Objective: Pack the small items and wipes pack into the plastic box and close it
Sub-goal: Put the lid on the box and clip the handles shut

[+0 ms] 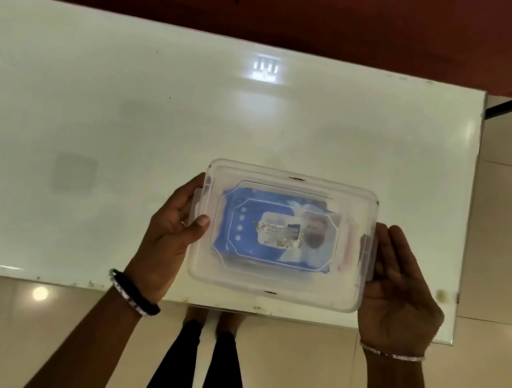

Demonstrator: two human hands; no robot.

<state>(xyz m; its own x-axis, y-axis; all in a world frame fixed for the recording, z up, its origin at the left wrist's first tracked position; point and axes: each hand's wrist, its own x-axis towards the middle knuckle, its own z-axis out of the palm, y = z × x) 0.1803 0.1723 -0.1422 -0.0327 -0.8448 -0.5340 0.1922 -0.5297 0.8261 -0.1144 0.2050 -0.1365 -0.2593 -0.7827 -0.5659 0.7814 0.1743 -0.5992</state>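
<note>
A clear plastic box point(277, 284) sits on the white table point(124, 126) near its front edge, with its translucent lid on top. Through the lid a blue wipes pack point(239, 248) shows, lying flat inside; any small items are too blurred to tell apart. My left hand point(171, 234) is at the box's left end, thumb resting on the lid and fingers around the side latch. My right hand point(400, 290) lies flat against the box's right end, palm up, fingers straight and together by the right latch.
The table's front edge runs just below the box, and its right edge point(466, 227) is close to my right hand. A dark red sofa point(311, 8) stands behind the table. Glossy floor tiles and my legs show below.
</note>
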